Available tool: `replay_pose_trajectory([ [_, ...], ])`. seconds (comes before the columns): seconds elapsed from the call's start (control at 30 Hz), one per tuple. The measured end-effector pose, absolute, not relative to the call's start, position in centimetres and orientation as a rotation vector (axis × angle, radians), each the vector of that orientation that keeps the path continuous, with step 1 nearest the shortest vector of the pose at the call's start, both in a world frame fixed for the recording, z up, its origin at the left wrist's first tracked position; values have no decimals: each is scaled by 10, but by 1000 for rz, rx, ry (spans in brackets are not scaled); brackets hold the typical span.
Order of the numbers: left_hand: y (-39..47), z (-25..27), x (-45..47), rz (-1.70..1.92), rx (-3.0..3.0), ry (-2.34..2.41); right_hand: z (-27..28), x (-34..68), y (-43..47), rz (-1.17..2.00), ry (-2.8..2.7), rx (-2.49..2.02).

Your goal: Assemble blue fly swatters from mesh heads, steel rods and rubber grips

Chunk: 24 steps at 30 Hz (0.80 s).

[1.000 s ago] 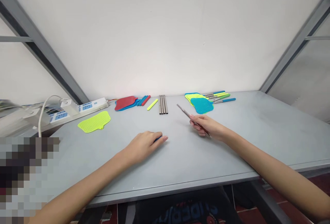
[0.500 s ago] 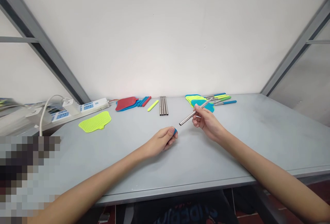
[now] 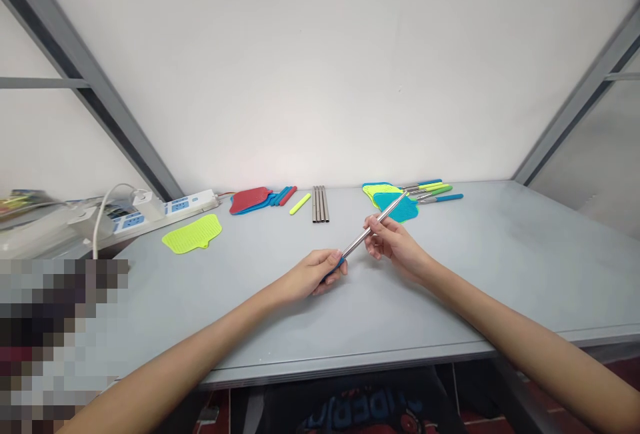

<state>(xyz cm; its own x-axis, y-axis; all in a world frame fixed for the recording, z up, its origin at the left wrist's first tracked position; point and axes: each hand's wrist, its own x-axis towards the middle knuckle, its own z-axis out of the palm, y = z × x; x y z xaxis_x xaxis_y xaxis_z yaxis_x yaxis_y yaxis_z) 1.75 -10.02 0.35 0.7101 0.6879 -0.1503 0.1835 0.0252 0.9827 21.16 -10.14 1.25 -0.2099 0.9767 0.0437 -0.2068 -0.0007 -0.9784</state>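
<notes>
Silvery round tube [image 3: 355, 245] meets blue, seemingly plastic handle [image 3: 341, 263]

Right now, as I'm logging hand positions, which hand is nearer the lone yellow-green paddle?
Left: the left hand is right of the yellow-green paddle; the right hand is farther right.

A polished metal tube [image 3: 361, 239] catches a smooth, bright sheen against the plastic of a blue handle [image 3: 333, 271]; 4 more metal tubes [image 3: 321, 205] gleam on the far side. At left, a yellow-green swatter head [image 3: 193, 233] shows ribbed plastic, near a smooth plastic power strip [image 3: 200, 202]. The grey tabletop [image 3: 475, 247] has a dull sheen, the far wall [image 3: 320, 87] a matt finish.
</notes>
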Motion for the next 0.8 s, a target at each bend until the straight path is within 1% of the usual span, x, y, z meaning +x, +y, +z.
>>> replay_pose_trajectory([
  [0.1, -99, 5, 19, 436, 1534, 730, 10, 205, -106, 1433, -1419, -950],
  [0.17, -99, 6, 20, 429, 1573, 690, 7, 200, -109, 1536, -1564, -906],
  [0.23, -100, 7, 21, 432, 1598, 668, 5, 197, -111, 1608, -1605, -864],
  [0.3, -100, 8, 21, 441, 1597, 690, 4, 197, -111, 1616, -1538, -873],
  [0.4, -102, 11, 20, 449, 1659, 806, 7, 204, -107, 1556, -1358, -925],
  [0.53, -106, 16, 18, 569, 2069, 1031, 14, 217, -100, 1389, -1251, -1020],
  [0.63, -105, 18, 13, 558, 2335, 1150, 16, 225, -95, 1279, -1366, -1121],
  [0.8, -96, 16, 3, 412, 2620, 1263, 17, 234, -93, 1264, -1731, -1184],
])
